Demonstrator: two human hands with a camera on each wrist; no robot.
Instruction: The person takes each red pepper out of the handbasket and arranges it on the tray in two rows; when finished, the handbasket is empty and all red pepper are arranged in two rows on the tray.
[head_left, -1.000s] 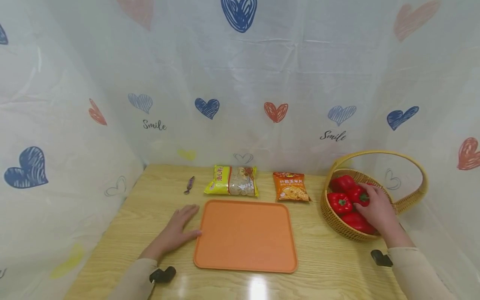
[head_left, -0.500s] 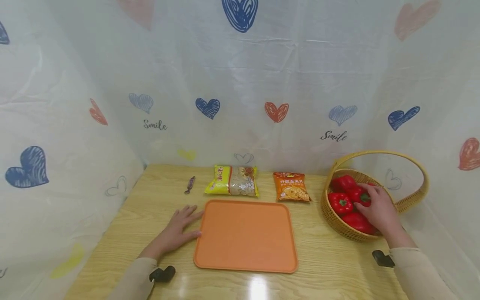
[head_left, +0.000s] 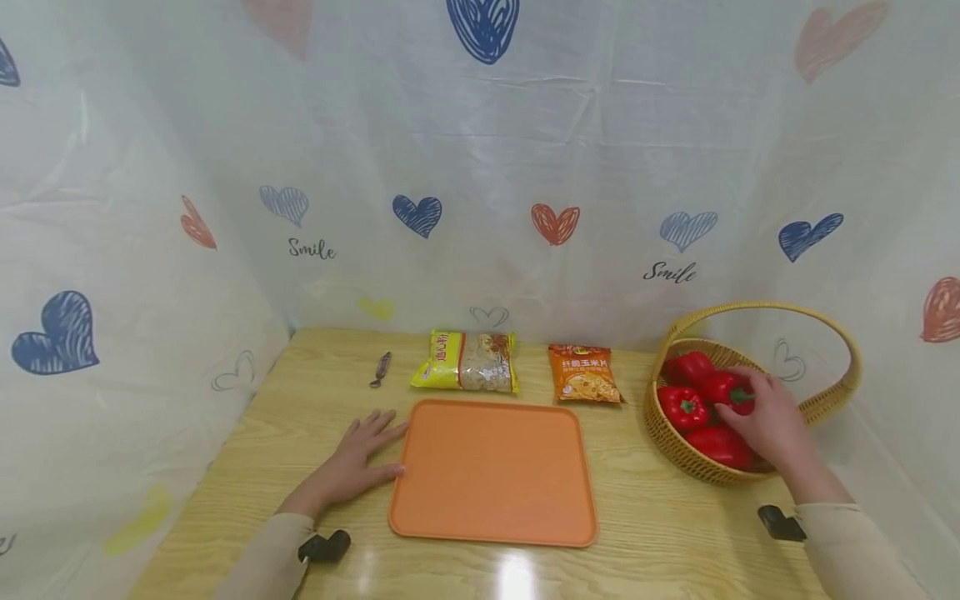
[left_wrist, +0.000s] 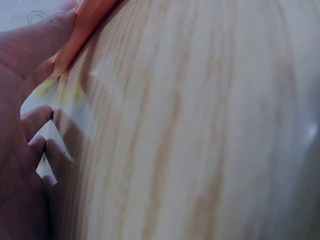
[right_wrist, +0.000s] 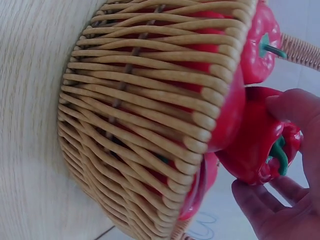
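My right hand point(head_left: 770, 418) reaches into the wicker basket point(head_left: 678, 454) and pinches a red bell pepper point(right_wrist: 253, 135) with a green stem between thumb and fingers. In the right wrist view that pepper sits tilted at the basket's rim, above other red peppers. Several more red bell peppers, one of them a front pepper point(head_left: 683, 407), fill the basket around it. My left hand point(head_left: 356, 462) lies with fingers spread at the left edge of the orange tray point(head_left: 491, 475). Its thumb touches the tray's rim, as the left wrist view shows.
Behind the tray lie a yellow snack bag point(head_left: 467, 362) and an orange snack packet point(head_left: 584, 373). A small wrapped candy point(head_left: 381, 369) is at the back left. The basket's tall handle point(head_left: 757, 306) arches over it. A heart-printed curtain point(head_left: 480, 150) encloses the wooden table's back and sides.
My right hand has shifted slightly right and up, and the bell pepper in its grasp has moved with it. The left hand stays at the tray's edge.
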